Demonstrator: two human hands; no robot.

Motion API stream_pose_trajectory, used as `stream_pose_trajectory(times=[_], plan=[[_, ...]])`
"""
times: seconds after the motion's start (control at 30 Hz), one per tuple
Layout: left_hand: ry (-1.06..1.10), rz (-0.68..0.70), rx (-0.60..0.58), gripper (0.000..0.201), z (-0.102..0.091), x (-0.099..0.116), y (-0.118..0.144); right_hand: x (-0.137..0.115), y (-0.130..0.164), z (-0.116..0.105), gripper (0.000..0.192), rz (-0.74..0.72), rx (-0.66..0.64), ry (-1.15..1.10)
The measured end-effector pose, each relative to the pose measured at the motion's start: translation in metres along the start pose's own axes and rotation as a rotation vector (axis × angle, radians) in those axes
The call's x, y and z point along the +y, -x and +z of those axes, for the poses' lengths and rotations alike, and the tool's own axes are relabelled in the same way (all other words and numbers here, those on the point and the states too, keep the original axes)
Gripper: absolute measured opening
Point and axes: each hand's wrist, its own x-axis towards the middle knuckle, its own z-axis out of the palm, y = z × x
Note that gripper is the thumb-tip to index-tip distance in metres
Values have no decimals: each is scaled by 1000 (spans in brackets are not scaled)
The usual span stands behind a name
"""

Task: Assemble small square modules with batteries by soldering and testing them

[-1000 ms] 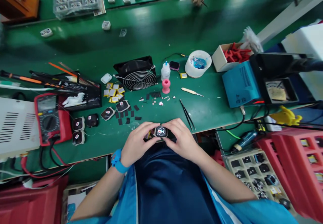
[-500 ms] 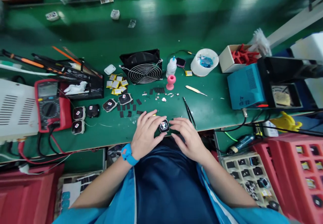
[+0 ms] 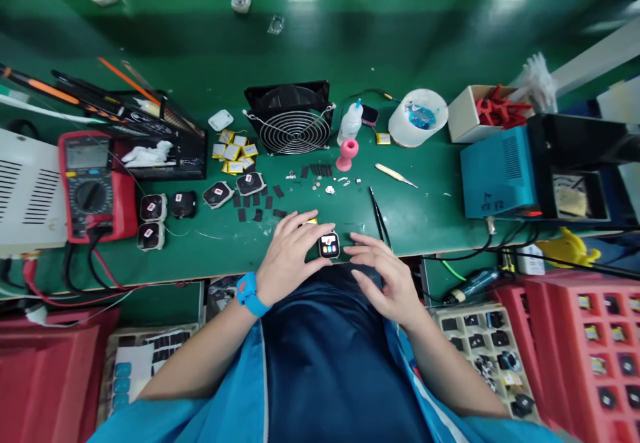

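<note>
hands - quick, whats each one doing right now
Left hand: closed on the small watch body, screen lit.
Right hand: open, fingers spread beside the watch body, holding nothing.

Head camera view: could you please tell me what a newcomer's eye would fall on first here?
Probably the small lit watch screen at the near edge of the green bench, pinched by the left hand while the right hand hovers beside it. Then the red multimeter far left and the black fan behind the hands.
</note>
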Motion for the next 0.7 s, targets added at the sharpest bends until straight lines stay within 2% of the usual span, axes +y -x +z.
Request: stream_pose_trajectory(times=[0.33,0.57,0.7], plan=[[17,1,10,55,0,-3,1,3,2,7,24,-71,-120,61],[27,56,0,67,-1,-5,3,2,1,5,25,-19,0,58],[34,71,19,62,-2,-6,3,1,-1,7,25,-46,-34,67]])
